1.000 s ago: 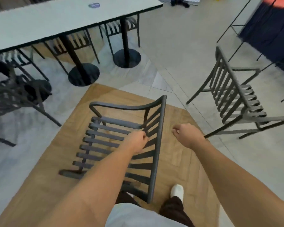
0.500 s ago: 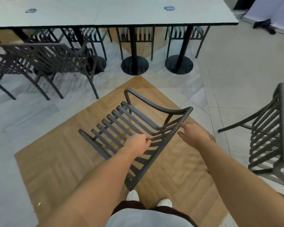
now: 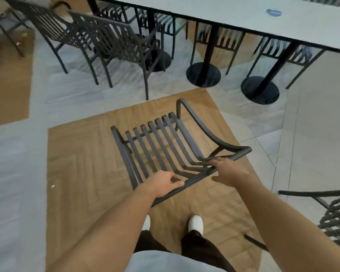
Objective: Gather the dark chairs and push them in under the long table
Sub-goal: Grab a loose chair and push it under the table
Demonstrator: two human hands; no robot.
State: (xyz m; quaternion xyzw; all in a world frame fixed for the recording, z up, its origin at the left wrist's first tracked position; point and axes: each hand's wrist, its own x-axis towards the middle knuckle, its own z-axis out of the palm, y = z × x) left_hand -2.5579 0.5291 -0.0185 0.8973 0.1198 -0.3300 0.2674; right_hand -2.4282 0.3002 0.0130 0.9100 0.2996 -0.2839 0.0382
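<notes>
Dark slatted chair [image 3: 165, 150] sits in front of the person on the wood-pattern floor panel [image 3: 82, 173], its seat facing the counter and its back toward the person; well short of the counter [image 3: 234, 12], not under it; left hand [image 3: 161, 184] on the top rail of the chair back, fingers [image 3: 177, 182] curled closed around the rail; right hand [image 3: 230, 171] at the rail's right end near the armrest corner, fingers [image 3: 218, 160] extended and loosely spread over the rail, thumb below it, not wrapped shut; whether it really clamps the rail, cannot tell; counter runs across the top of view on black pedestal legs with round bases [image 3: 203, 74]; blue round sticker [image 3: 273, 12] on its top; several dark chairs already tucked under its far side [image 3: 220, 39]; two more dark chairs [image 3: 110, 40] stand out on the grey tile to the left, side by side, angled to the counter; another dark chair [image 3: 334, 218] partly in view at right edge, just beside the right forearm; white shoes [image 3: 195, 223] and dark trousers visible below the chair back.
</notes>
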